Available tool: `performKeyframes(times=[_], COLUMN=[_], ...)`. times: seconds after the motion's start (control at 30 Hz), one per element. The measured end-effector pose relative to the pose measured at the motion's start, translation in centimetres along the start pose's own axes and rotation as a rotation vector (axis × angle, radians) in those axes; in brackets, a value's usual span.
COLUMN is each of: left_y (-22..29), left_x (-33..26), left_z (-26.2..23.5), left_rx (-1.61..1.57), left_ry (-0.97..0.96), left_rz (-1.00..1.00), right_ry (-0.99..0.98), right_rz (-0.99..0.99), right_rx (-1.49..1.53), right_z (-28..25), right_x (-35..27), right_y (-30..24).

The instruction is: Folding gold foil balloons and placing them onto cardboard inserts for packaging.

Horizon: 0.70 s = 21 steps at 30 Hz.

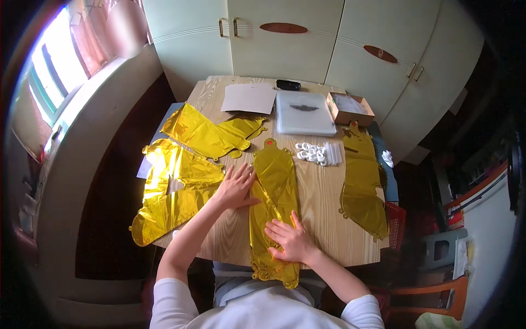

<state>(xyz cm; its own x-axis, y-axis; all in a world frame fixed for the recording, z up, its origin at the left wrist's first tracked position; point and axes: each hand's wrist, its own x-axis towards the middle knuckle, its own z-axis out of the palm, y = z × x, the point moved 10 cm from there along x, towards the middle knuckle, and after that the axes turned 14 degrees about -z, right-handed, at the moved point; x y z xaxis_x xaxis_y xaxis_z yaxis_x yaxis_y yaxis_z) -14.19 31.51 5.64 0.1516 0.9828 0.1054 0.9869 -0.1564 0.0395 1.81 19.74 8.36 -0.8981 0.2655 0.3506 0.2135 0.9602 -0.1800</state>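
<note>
Foil's all over my left side: a shiny gold piece (200,200) beside my left forearm and a creased gold piece (197,131) just beyond it. My left hand (235,187) is open and flat, fingers spread, thumb on the long gold foil (275,172) that runs between my hands and hangs off the worktop (326,219) toward me. My right hand (291,241) is open too, palm down on its lower part. Beyond that hand sit little white loops (310,154) and clear tubes (333,154), then, farther right, another gold foil (362,189).
</note>
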Motion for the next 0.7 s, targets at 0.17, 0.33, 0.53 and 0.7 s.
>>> performKeyframes(times=[0.17, 0.33, 0.53, 0.7], left_y=[1.4, 1.2, 0.7, 0.1], left_x=[-2.9, -2.8, -2.3, -0.9], left_z=[-1.4, -0.8, 0.1, -0.3], left_rx=[-0.061, -0.072, -0.069, -0.049], left_ry=[0.047, 0.061, -0.067, -0.121], left_rz=[-0.005, -0.006, -0.026, -0.002], right_ry=[0.005, 0.018, 0.001, -0.004], right_rz=[0.003, 0.006, 0.001, -0.002], right_rx=[0.008, 0.003, -0.005, -0.014], right_z=[0.0, -0.1, -0.1, 0.0], right_x=[0.0, 0.0, 0.0, 0.0], right_y=[0.0, -0.1, -0.2, -0.2])
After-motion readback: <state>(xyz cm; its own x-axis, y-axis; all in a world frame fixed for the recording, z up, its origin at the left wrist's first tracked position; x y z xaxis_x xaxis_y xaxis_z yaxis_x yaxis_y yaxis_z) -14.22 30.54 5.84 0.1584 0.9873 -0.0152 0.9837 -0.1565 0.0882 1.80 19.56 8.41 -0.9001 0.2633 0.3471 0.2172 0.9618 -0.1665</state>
